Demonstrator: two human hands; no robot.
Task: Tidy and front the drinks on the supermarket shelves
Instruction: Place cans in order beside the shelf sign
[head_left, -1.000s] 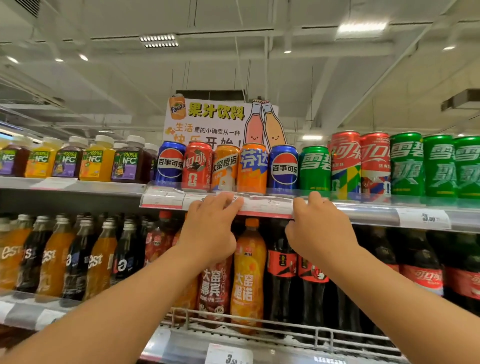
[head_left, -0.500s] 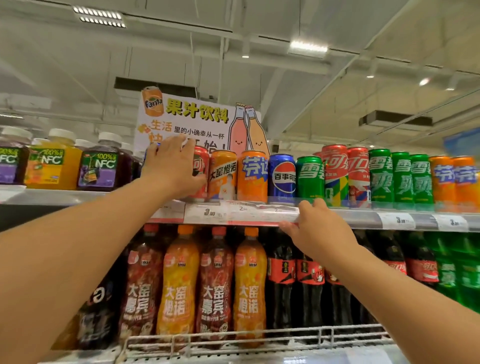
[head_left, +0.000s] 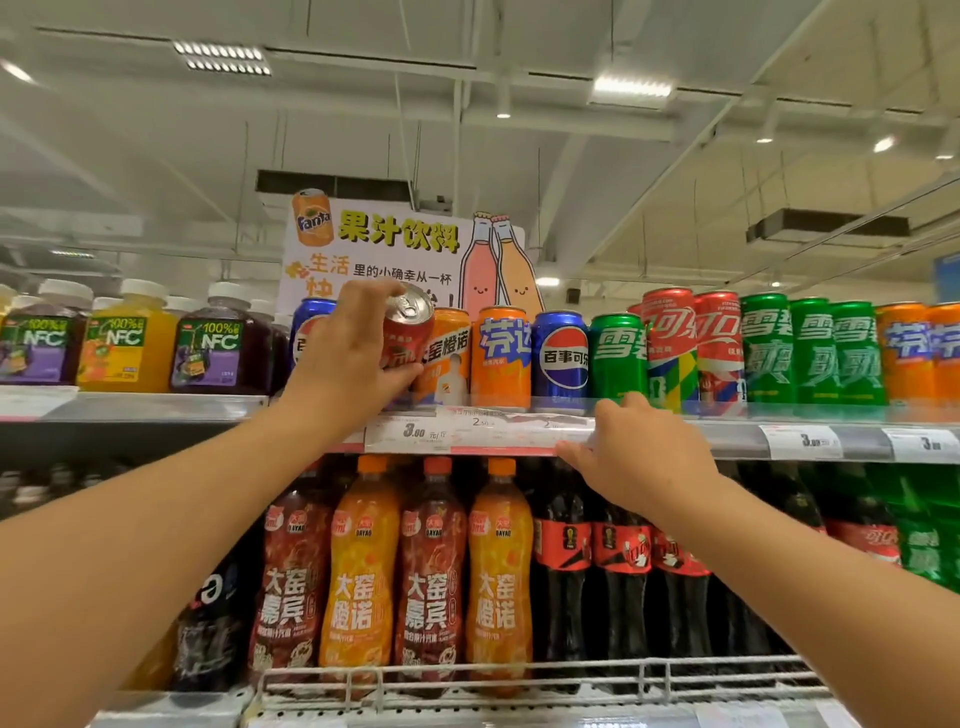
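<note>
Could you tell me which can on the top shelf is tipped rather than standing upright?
The red can gripped by the left hand; its silver top tilts toward the camera.

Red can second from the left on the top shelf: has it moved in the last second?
Yes. The left hand grips the red can, which now tilts forward, top toward the camera, beside the upright orange can.

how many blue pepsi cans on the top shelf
2 in view. One blue Pepsi can stands between the orange Fanta can and the green Sprite can; the other sits partly behind the left hand. More may be hidden behind.
</note>
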